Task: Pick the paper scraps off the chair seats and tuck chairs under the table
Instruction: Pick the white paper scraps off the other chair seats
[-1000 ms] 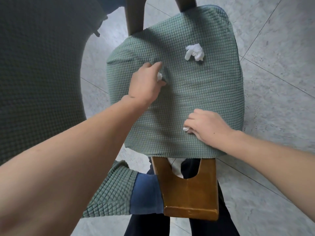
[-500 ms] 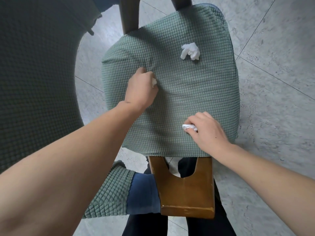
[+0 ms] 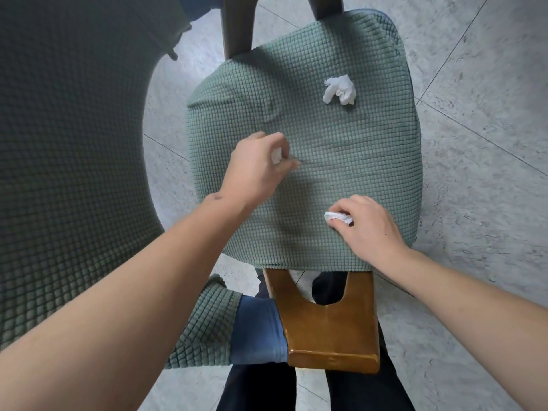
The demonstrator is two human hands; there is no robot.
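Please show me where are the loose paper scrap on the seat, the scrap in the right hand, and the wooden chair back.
loose paper scrap [image 3: 340, 89], head view, middle of the crumpled wad.
scrap in the right hand [image 3: 336, 216], head view, white part showing past the fingers.
wooden chair back [image 3: 332, 336], head view, broad lower panel.

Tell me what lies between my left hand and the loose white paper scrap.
Only bare green cushion, in the head view, between left hand and scrap.

Ahead of the left hand [image 3: 255, 167] the seat [image 3: 341, 161] lies open; only one crumpled scrap [image 3: 339, 89] sits beyond, ahead of the right hand [image 3: 364, 226].
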